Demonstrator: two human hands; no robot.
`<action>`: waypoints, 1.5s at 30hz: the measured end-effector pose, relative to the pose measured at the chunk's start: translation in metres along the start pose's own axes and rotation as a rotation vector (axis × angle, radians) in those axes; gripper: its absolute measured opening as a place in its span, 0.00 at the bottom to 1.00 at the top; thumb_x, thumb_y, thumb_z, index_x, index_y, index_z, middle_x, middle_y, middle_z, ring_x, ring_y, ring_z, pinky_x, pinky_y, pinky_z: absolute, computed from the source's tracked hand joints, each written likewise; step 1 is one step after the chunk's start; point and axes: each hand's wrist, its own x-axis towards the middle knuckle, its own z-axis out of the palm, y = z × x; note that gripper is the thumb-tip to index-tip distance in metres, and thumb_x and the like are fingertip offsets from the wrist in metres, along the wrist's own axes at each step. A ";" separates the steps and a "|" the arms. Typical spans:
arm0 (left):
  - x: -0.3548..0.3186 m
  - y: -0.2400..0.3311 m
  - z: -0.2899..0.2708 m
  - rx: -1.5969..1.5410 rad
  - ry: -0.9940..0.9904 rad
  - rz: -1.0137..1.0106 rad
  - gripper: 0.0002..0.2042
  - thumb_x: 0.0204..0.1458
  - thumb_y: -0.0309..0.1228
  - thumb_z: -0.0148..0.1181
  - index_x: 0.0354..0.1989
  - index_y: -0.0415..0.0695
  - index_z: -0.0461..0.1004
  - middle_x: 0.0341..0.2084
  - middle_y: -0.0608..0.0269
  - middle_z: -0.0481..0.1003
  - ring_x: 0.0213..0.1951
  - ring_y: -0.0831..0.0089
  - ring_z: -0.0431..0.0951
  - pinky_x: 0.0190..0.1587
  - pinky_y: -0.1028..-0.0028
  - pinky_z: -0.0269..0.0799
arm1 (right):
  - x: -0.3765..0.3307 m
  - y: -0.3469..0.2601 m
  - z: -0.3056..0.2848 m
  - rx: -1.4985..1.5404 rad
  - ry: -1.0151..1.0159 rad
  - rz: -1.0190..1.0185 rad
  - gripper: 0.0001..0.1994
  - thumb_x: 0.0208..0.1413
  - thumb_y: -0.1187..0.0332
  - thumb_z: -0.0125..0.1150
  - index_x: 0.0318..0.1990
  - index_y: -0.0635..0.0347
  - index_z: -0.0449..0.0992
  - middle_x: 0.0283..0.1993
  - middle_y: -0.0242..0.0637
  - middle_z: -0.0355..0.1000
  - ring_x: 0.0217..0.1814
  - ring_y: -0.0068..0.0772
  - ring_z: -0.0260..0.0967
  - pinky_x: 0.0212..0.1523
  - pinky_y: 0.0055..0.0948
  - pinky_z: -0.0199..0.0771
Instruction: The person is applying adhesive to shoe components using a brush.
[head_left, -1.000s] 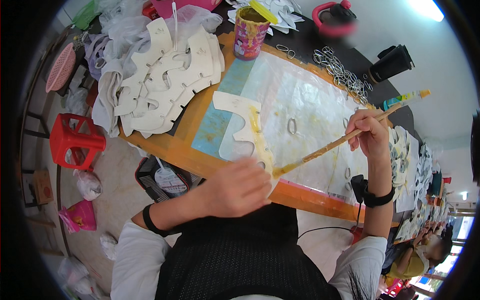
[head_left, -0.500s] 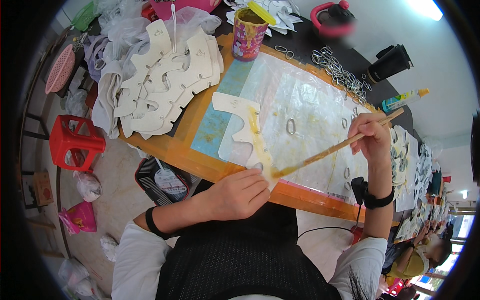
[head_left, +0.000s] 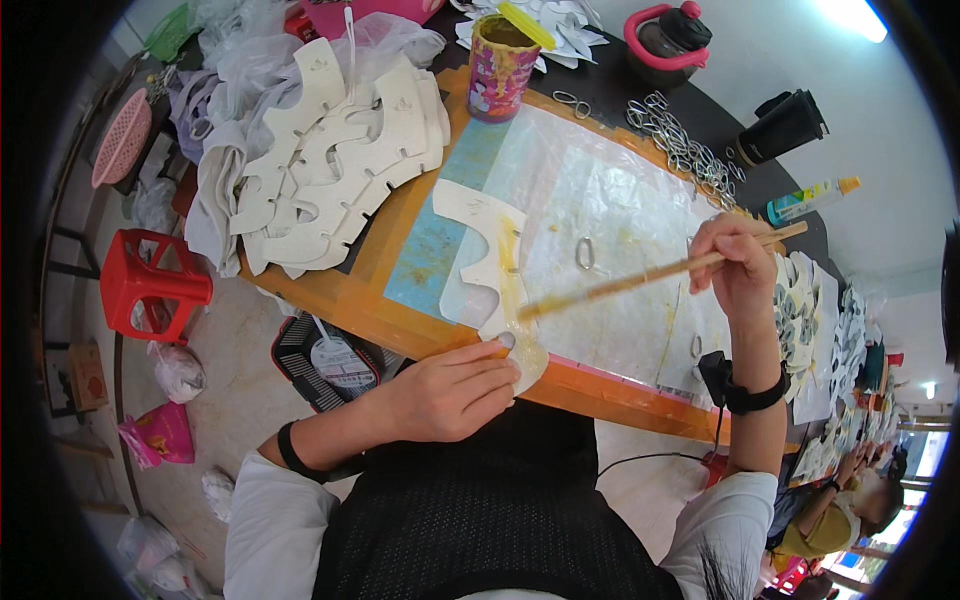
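Observation:
In my right hand is a slim wooden glue brush, pinched near its far end. Its yellow-stained tip rests on or just over the right edge of a cream cut-out piece with curved notches. Yellow glue streaks run along that edge. My left hand grips the near end of the piece, fingers together, at the table's front edge. Whether the thumb goes underneath is hidden. Beneath the piece lies a glue-spotted plastic sheet, with a metal ring on it.
An open glue tub stands behind the sheet. Stacked cream cut-outs lie to the left, metal rings at the back right. Beyond them are a black cup and a small bottle. A red stool stands on the floor.
The brush tip has moved up and left along the piece, away from its near end. My left hand has shifted slightly left and down, uncovering more of that rounded end.

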 end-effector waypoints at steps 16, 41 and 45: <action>-0.001 0.002 0.007 -0.061 0.046 -0.072 0.06 0.43 0.24 0.64 0.28 0.38 0.74 0.37 0.56 0.77 0.41 0.66 0.78 0.53 0.61 0.72 | 0.002 0.002 -0.005 -0.106 0.154 -0.037 0.13 0.47 0.73 0.45 0.25 0.77 0.73 0.20 0.49 0.70 0.16 0.33 0.69 0.16 0.25 0.73; 0.009 -0.006 -0.005 -0.187 0.114 -0.223 0.18 0.42 0.31 0.68 0.42 0.38 0.74 0.44 0.49 0.72 0.42 0.55 0.76 0.48 0.63 0.73 | 0.012 0.017 0.001 -0.102 0.135 -0.083 0.12 0.53 0.74 0.44 0.30 0.77 0.73 0.27 0.48 0.72 0.24 0.31 0.73 0.22 0.27 0.79; 0.029 -0.050 -0.009 0.038 0.125 -0.397 0.28 0.45 0.34 0.65 0.55 0.38 0.64 0.52 0.45 0.67 0.55 0.50 0.67 0.58 0.56 0.60 | 0.011 0.017 -0.002 -0.109 0.139 -0.076 0.13 0.53 0.74 0.44 0.31 0.77 0.73 0.28 0.48 0.72 0.24 0.31 0.73 0.23 0.27 0.79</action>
